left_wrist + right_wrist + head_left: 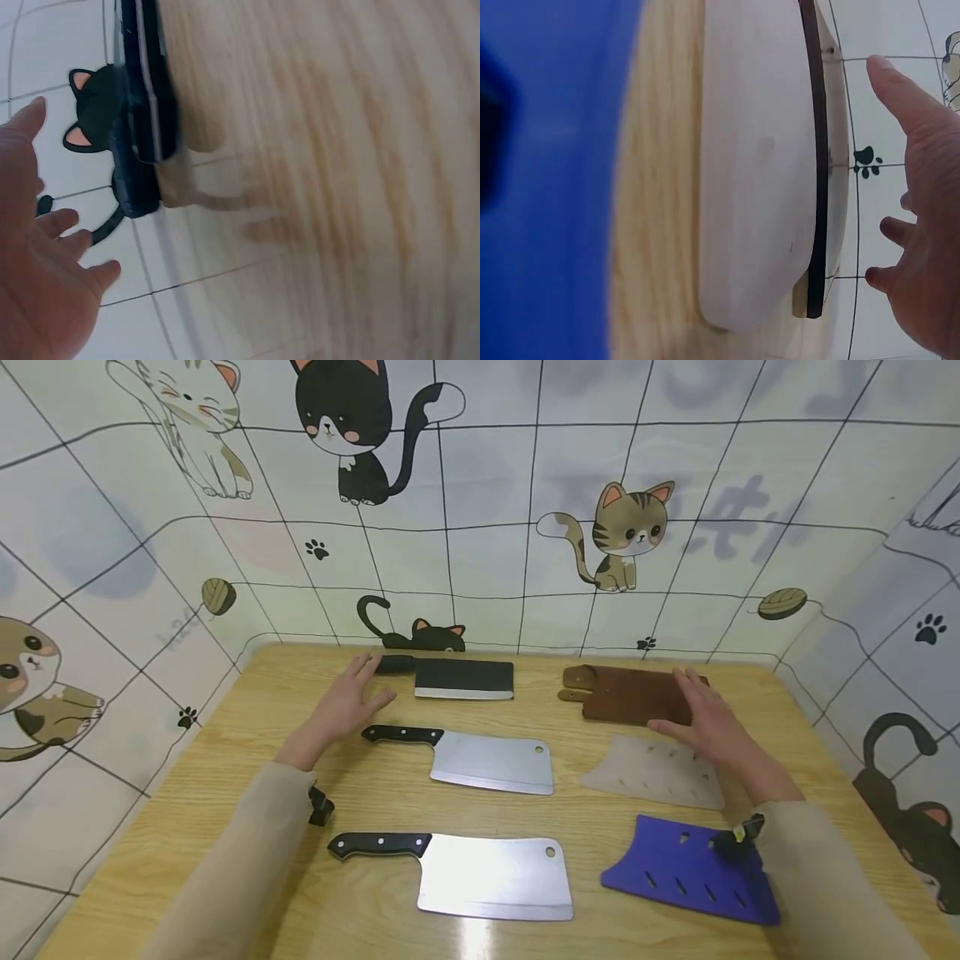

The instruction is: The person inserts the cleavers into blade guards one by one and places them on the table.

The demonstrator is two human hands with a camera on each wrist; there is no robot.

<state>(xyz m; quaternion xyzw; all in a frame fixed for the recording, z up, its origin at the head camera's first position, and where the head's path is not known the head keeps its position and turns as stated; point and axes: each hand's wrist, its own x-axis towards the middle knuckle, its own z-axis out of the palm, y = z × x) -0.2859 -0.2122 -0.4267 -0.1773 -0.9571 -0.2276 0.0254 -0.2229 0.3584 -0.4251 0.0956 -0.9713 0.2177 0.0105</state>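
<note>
Left hand [341,706]: fingers spread apart and gripping nothing, raised just beside the handle of the dark cleaver; the left wrist view shows a gap between the palm and the handles.
Right hand [708,718]: thumb and fingers apart, holding nothing, over the right end of the brown cover [626,695]; whether a fingertip touches it I cannot tell.
Cleavers: three lie flat in a column on the tabletop [292,910], handles to the left. The dark cleaver [463,675] is at the back, the middle cleaver [491,762] and the front cleaver [495,877] have silvery blades with a hole.
Covers: in a column right of the cleavers; brown at the back, the whitish cover [645,768] between, the blue cover [675,868] in front, partly behind the right sleeve [832,877].
Wall [487,477]: white, gridded, printed with cartoon cats.
</note>
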